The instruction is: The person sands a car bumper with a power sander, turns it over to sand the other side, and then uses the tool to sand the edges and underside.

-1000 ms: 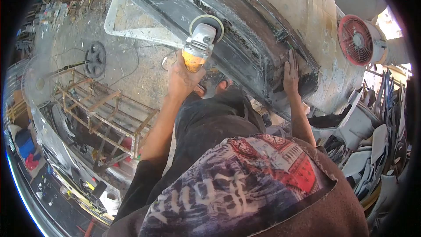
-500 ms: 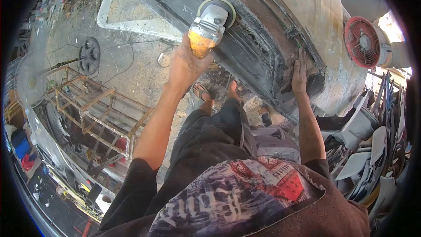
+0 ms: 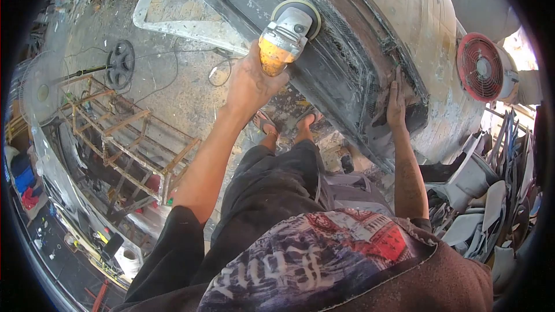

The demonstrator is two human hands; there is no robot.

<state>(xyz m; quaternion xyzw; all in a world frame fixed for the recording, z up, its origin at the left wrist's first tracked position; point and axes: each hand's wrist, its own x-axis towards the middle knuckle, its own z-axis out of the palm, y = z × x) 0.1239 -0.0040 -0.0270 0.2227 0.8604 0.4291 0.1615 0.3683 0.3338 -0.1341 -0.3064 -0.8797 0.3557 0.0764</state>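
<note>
My left hand is wrapped around the yellow body of an angle grinder. The grinder's round disc lies over the scuffed face of a large black molded panel, just below a ragged hole in it. At the panel's near right corner, my right hand lies with its fingers stretched out flat along the surface. Nothing shows between those fingers.
A big pale rounded form stands behind the panel. To the right are a red-rimmed fan and heaped grey plastic parts. A rusty metal frame, a spoked wheel and a cable are at left.
The grinder has shifted slightly toward me along the panel, a bit farther from the hole. My right hand stays at the corner. The whole view has turned a little.
</note>
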